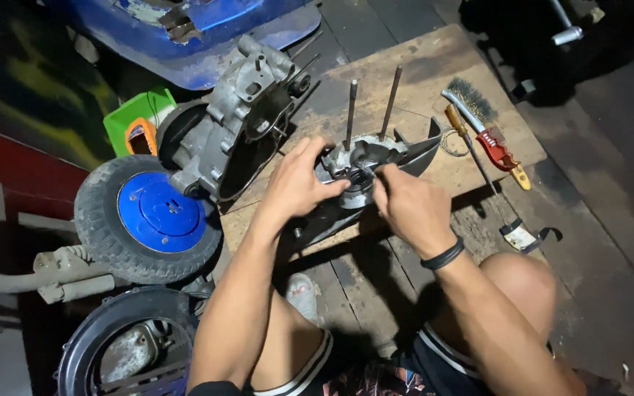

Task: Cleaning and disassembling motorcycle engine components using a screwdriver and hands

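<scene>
Hands are meeting over a grey metal engine casing [365, 165] on the wooden table [420, 70]. Our left hand [299, 183] is spreading its fingers over the casing's near left edge and pressing down on it. Our right hand [405, 205] is curling nearly shut, fingertips pinching at something small by the round bore in the middle; we cannot tell what it is.

We are judging the casing to be heavy, rigid cast metal, likely oily and slick, with hard edges. The thick outer rim looks like the safest place to grip it, using both hands. The 2 studs [370, 110] are standing upright from it and look poor as handles.

Further out, a wire brush [478, 117] is lying to the right, well apart. A second engine block [240, 125] and a blue-hubbed wheel [148, 220] are sitting to the left.
</scene>
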